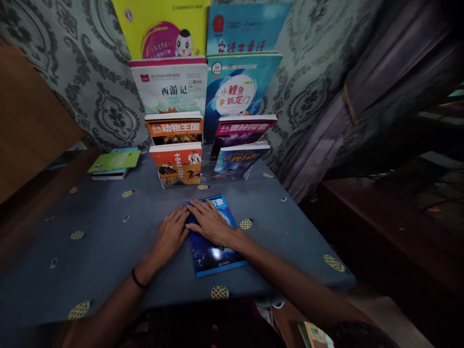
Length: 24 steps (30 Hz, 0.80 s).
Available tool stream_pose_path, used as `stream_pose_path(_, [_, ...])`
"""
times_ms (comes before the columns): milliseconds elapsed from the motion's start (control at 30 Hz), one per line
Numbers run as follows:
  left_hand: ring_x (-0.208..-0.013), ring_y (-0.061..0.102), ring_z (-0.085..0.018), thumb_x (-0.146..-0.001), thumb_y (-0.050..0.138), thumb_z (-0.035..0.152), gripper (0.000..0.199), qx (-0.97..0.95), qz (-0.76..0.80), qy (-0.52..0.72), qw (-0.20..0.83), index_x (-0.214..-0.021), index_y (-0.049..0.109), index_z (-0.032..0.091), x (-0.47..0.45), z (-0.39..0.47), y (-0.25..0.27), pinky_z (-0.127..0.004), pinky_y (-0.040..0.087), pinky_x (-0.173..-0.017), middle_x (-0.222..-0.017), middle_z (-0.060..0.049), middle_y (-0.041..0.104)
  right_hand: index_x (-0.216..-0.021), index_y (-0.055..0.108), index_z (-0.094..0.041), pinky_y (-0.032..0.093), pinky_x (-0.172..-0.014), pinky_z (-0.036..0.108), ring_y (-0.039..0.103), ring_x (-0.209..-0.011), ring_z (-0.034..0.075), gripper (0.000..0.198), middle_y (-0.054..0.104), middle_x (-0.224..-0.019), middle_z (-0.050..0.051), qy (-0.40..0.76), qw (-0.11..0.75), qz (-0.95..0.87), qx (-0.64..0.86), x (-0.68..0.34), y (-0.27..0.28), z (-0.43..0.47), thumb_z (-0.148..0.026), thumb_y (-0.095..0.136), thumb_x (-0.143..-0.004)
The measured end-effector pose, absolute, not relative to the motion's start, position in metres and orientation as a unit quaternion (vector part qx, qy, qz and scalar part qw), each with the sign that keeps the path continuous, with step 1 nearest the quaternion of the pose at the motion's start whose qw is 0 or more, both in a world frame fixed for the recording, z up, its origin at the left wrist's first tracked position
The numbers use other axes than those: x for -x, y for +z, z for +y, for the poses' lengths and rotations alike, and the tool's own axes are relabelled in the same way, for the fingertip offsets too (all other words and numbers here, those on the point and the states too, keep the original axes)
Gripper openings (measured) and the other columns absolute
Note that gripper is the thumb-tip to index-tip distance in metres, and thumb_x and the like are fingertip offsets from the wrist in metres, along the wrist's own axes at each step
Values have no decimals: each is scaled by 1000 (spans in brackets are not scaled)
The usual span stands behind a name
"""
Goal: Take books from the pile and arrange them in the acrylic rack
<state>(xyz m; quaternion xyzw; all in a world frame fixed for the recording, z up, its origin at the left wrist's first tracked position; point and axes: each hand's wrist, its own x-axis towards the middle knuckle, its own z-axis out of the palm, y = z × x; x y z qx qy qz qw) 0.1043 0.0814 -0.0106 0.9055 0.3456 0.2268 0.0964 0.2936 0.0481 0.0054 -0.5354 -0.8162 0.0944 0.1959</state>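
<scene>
While the right hand [209, 222] lay flat on the blue book [212, 258], clutching nothing, the left hand [174, 228] rested unclenched at its left edge; 8 covers [226, 87] stood on the far side.

On the desk [108, 256], a book [213, 256] lies in front of the standing books [177, 164]; a pile of books [115, 161] sits to their left, a curtain [322, 116] to their right.

Readable titles: rear blue book [250, 24], 安徒生童话, bottoms hidden; white book [170, 94], 西游记; teal book [235, 87], 小鲤鱼跳龙门; orange-black book [174, 129], 少儿 动物王国; purple book [244, 129], 少儿 奥秘探索. Orange book [177, 164]: starts 中国古代, rest blurry. Flat blue book [213, 253]: ends in 象, start covered. Small print illegible.
</scene>
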Motion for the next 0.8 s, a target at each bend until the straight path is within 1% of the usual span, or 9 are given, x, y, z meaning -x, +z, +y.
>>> stream_pose_path(100, [-129, 58, -28, -94, 52, 19, 41, -909, 339, 227, 86, -135, 54, 20, -104, 82, -11, -49, 50, -103, -139, -15, 61, -149, 46, -16, 26, -123, 57, 40, -147, 29, 59, 49, -153, 18, 89, 200, -816, 535, -295, 4, 48, -49, 50, -100])
stream_pose_path(333, [-127, 59, -30, -99, 49, 27, 32, -909, 347, 222, 65, -129, 58, 18, -106, 80, -8, -50, 52, -100, -138, -14, 63, -147, 48, -15, 26, -122, 58, 39, -148, 30, 58, 48, -154, 19, 71, 189, -802, 561, -315, 4, 39, -50, 45, -102])
stream_pose_path(433, [-127, 59, -29, -100, 49, 29, 32, -909, 347, 221, 63, -129, 58, 20, -107, 79, -6, -49, 52, -101, -138, -13, 63, -146, 50, -14, 27, -121, 58, 40, -147, 30, 55, 49, -153, 19, 66, 194, -783, 587, -329, 4, 31, -47, 44, -102])
stream_pose_path(633, [-127, 59, -29, -101, 47, 29, 33, -903, 359, 224, 67, -131, 57, 21, -108, 76, -7, -52, 51, -102, -139, -14, 63, -143, 53, -14, 29, -120, 58, 41, -146, 30, 49, 49, -153, 18, 70, 185, -736, 647, -349, 4, 21, -39, 44, -103])
stream_pose_path(800, [-125, 61, -30, -100, 48, 28, 33, -905, 357, 229, 41, -131, 56, 20, -108, 76, -13, -51, 54, -99, -137, -13, 64, -142, 54, -12, 30, -119, 58, 44, -144, 30, 48, 51, -151, 18, 69, 201, -732, 647, -357, 0, 20, -37, 43, -102])
